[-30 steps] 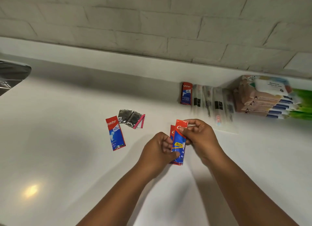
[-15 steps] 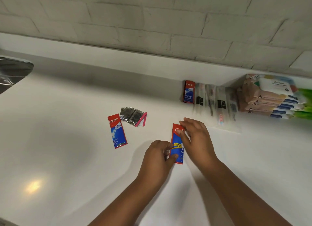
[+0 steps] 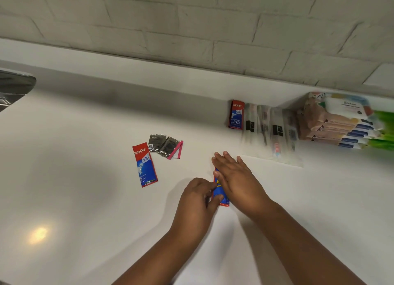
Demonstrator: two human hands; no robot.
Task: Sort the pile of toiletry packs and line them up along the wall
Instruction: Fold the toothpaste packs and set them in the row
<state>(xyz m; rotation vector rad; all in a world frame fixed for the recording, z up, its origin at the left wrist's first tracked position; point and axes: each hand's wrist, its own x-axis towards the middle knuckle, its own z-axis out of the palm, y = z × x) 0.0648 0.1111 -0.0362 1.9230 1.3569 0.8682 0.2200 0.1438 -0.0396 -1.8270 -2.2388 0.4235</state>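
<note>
Loose toothpaste sachet lies left of foil packets.

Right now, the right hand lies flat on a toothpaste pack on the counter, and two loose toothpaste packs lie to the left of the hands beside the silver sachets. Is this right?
Not quite. The head view shows only one loose toothpaste pack left of the hands, beside the silver sachets. The rest holds: the right hand lies flat on a toothpaste pack on the counter.
</note>
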